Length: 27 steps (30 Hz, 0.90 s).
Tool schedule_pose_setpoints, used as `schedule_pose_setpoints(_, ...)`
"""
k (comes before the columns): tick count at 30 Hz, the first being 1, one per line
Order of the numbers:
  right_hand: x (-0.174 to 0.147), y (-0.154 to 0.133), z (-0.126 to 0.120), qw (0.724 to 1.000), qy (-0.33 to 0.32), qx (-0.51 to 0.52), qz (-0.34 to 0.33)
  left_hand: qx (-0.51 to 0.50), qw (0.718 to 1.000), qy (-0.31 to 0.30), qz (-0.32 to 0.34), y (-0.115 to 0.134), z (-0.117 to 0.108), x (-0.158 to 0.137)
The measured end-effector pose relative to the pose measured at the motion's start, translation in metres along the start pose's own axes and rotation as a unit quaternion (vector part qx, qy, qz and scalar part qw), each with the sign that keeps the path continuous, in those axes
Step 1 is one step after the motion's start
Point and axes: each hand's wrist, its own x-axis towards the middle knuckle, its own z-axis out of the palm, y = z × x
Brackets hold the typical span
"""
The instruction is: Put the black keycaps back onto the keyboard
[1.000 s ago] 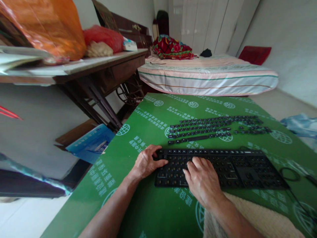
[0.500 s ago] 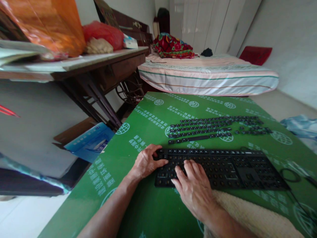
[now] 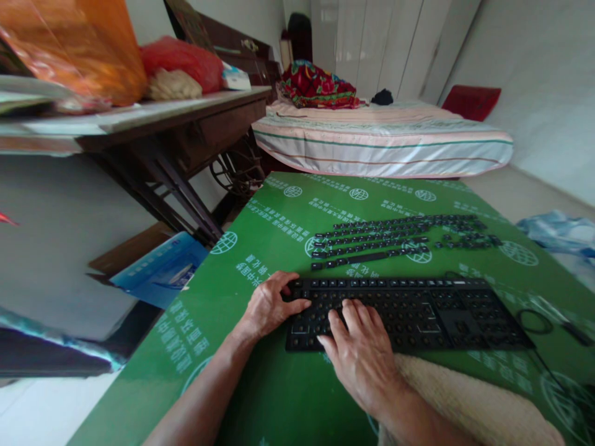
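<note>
A black keyboard (image 3: 460,325) lies on the green table. Its top row still has keycaps, while most other positions show bare round key stems. My left hand (image 3: 268,306) grips the keyboard's upper left corner, thumb over its face and fingers at the back edge. On the left half of the keys rests my right hand (image 3: 365,353), fingers stretched out and thumb apart, with nothing visible in it. Behind the keyboard, loose black keycaps are laid out in rows, among them a long spacebar (image 3: 367,259).
The green table (image 3: 260,396) has white print. Right of the keyboard lie a cable (image 3: 534,328) and a black-handled tool (image 3: 576,333). A beige cloth-like surface (image 3: 446,390) sits by my right forearm. Beyond are a bed (image 3: 385,145), a side table (image 3: 181,118) and a blue box (image 3: 162,269).
The whole view has shifted slightly, so things appear a little further left. Both hands keep nearly the same places on the keyboard.
</note>
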Motion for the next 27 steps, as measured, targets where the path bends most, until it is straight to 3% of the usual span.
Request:
schedule_pose_setpoints(14,0.005,-0.006,-0.022,0.993,-0.102,-0.029,0.045,0.005,1.000,0.011,-0.001,-0.001,0.001,0.001)
schedule_pose_setpoints(27,0.000,-0.014,-0.008,0.997,-0.060,-0.036,0.031,0.023,1.000,0.014,-0.001,-0.003,-0.001,0.002)
